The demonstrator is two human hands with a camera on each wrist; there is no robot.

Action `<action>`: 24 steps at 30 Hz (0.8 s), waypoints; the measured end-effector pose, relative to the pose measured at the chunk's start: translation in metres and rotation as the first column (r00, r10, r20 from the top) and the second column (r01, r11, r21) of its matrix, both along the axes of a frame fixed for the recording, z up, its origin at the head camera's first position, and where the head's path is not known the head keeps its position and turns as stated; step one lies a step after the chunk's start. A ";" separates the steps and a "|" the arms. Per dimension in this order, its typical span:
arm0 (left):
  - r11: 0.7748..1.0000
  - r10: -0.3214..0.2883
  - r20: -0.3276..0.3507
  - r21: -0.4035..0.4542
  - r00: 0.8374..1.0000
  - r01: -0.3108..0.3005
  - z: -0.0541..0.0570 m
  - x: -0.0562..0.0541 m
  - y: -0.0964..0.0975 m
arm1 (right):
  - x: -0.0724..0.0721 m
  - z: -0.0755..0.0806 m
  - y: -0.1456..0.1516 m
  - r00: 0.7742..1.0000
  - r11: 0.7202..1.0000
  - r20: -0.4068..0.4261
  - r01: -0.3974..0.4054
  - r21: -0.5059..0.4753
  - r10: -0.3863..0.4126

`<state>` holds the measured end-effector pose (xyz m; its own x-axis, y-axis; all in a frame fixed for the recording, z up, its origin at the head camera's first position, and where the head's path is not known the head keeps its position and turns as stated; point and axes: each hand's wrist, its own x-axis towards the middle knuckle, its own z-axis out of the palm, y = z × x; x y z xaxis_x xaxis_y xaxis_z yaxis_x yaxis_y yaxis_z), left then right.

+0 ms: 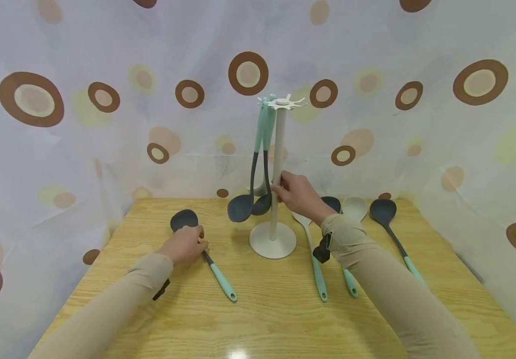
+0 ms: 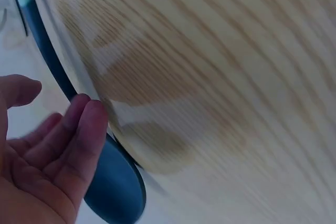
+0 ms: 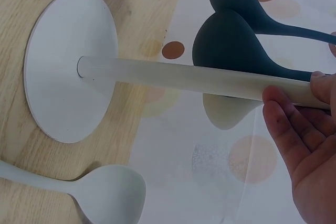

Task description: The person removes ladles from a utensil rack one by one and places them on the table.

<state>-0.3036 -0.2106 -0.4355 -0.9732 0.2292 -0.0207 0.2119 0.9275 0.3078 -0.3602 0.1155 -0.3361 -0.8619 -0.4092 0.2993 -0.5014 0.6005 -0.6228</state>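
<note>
On the left of the table lies a dark serving spoon (image 1: 183, 217) with a mint-green handle. My left hand (image 1: 183, 245) is over its shaft, just below the head. In the left wrist view the fingertips are right at the shaft, the thumb (image 2: 25, 89) spread away from them. My right hand (image 1: 302, 195) grips the pole of a white utensil stand (image 1: 280, 139) between thumb and fingers. From the stand's hooks hang a dark ladle (image 1: 240, 208), a smaller dark ladle (image 1: 262, 205) and, partly hidden behind them, a light-coloured utensil (image 3: 226, 113).
Right of the stand's round base (image 1: 264, 248) lie a white utensil (image 1: 311, 244), an off-white spoon (image 1: 355, 207) and a dark spoon (image 1: 383, 211). Another dark head (image 1: 331, 203) shows behind the right forearm. A dotted curtain (image 1: 186, 40) hangs behind the wooden table (image 1: 267, 309).
</note>
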 end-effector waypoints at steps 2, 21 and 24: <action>0.999 0.039 -0.002 0.026 0.999 -0.039 0.001 0.000 0.003 | 0.000 0.001 0.000 1.000 1.000 -0.002 0.002 -0.002 -0.002; 0.973 0.200 -0.003 0.122 0.980 -0.198 -0.010 -0.016 0.004 | 0.002 0.002 0.000 1.000 1.000 -0.007 0.001 -0.006 -0.001; 0.974 0.199 -0.040 0.122 0.979 -0.193 -0.010 -0.018 0.000 | 0.002 0.002 0.000 1.000 1.000 -0.004 0.001 -0.007 -0.001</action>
